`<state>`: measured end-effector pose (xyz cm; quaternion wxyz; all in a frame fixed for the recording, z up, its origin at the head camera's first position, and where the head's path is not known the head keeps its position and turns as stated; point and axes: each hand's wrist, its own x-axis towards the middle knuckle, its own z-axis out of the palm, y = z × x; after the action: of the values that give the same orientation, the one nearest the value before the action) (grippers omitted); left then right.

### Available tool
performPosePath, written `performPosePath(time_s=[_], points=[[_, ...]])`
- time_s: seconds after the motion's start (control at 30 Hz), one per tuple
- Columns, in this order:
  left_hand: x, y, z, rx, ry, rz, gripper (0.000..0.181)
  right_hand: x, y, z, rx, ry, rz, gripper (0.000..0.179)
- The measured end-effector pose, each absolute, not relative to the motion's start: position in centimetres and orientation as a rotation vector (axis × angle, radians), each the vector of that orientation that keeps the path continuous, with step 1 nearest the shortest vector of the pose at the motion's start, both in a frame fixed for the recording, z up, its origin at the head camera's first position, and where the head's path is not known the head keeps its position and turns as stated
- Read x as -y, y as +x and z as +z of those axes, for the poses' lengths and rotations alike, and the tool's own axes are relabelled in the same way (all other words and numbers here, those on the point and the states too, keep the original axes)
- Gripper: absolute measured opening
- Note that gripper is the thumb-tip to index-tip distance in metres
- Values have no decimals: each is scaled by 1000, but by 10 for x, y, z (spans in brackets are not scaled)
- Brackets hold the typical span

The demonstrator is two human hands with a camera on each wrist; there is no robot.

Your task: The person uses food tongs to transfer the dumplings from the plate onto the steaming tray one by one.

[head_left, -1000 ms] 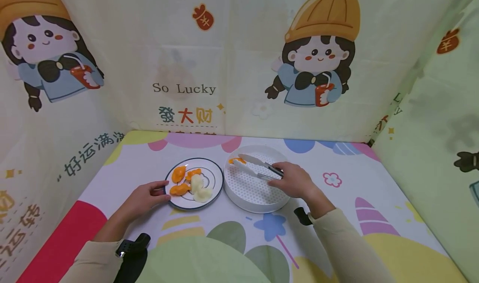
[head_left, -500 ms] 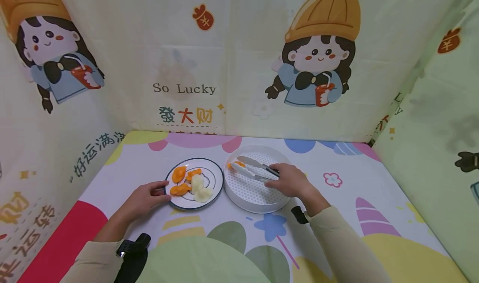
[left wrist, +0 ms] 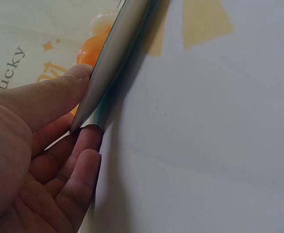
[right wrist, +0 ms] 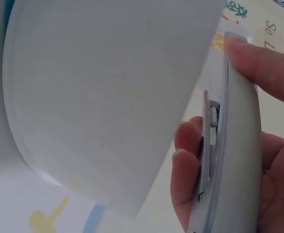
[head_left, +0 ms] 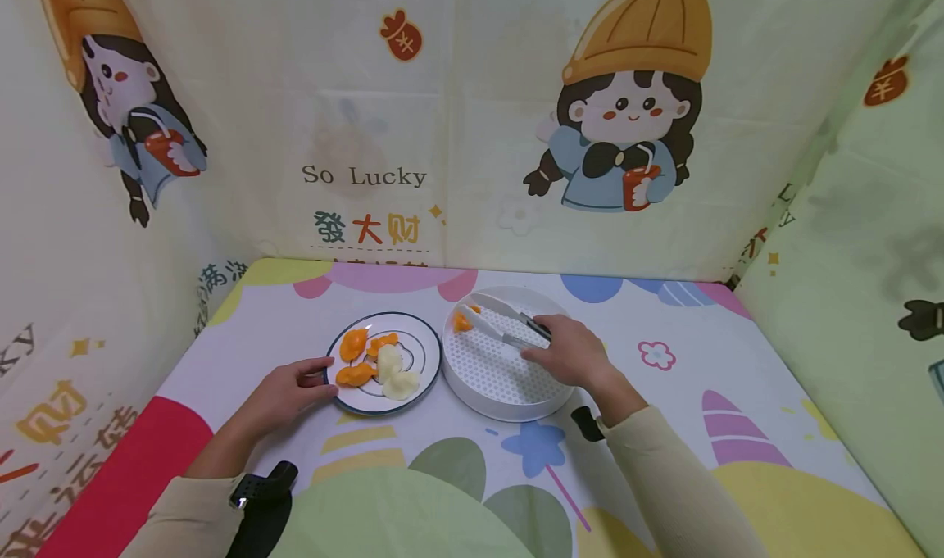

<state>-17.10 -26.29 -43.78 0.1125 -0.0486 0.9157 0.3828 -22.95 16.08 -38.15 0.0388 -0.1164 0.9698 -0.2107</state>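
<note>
My left hand (head_left: 288,390) pinches the left rim of a white plate (head_left: 426,374) with a dark blue edge, thumb above and fingers below. In the left wrist view the plate (left wrist: 115,53) stands edge-on between thumb and fingers. On it lie several orange pieces (head_left: 353,344) and pale, creamy-white pieces (head_left: 401,385). My right hand (head_left: 575,353) grips a pair of tongs (head_left: 485,324) reaching into a round white perforated basket (head_left: 509,411). At the tongs' tips, by the basket's left wall, is an orange piece (head_left: 463,322). The right wrist view shows the tongs' handle (right wrist: 234,145) in my grip.
Plate and basket stand side by side, nearly touching, on a table with a colourful printed cloth (head_left: 612,427). Printed cloth walls (head_left: 487,132) rise behind and at both sides. Black straps (head_left: 269,492) circle both wrists.
The tongs have shifted slightly left, and the orange piece at their tips has turned. The left wall cloth has rippled, its print sliding right. My left hand and the plate stay put.
</note>
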Motion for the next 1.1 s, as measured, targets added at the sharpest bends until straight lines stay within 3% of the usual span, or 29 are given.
performPosePath(time_s=[0.43, 1.1], points=[[263, -170, -435, -2690, -126, 1123, 69, -147, -209, -371, -2941, -482, -712, 62], [265, -170, -439, -2697, -96, 1123, 69, -70, -192, -372, -2835, -828, -406, 56]])
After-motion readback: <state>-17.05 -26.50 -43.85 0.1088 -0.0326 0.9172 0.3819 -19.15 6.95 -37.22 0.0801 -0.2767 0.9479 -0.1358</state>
